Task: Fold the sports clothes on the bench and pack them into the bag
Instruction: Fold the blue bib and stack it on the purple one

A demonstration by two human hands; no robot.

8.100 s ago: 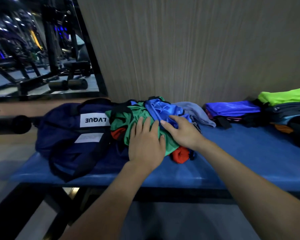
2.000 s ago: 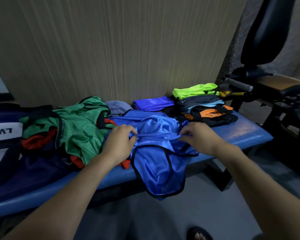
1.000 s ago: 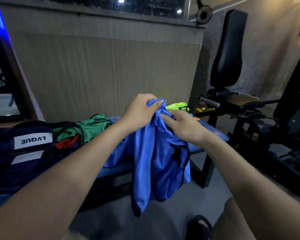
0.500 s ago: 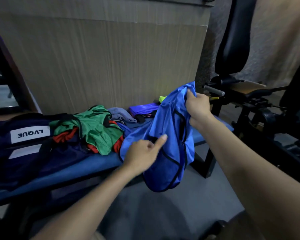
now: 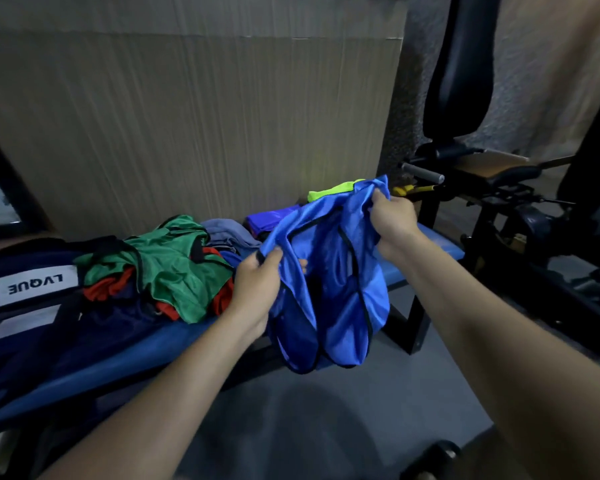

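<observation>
A shiny blue vest with black trim (image 5: 340, 285) hangs in the air in front of the blue bench (image 5: 174, 344). My left hand (image 5: 257, 289) grips its left upper edge. My right hand (image 5: 392, 216) grips its right upper edge, higher and further back. A loose heap of green (image 5: 174, 271), red and grey clothes lies on the bench to the left. The dark navy bag (image 5: 32, 306) with a white label lies at the bench's left end. Folded purple (image 5: 267, 216) and neon yellow-green clothes (image 5: 329, 192) show behind the vest.
A wood-grain wall panel (image 5: 187, 133) stands behind the bench. A black gym machine with a padded backrest (image 5: 461, 74) and metal frame stands close on the right. Grey floor (image 5: 291, 427) lies below, with a dark shoe (image 5: 430, 459) at the bottom edge.
My left hand has taken hold of the vest's left edge. The vest now hangs spread between both hands instead of from the right hand alone.
</observation>
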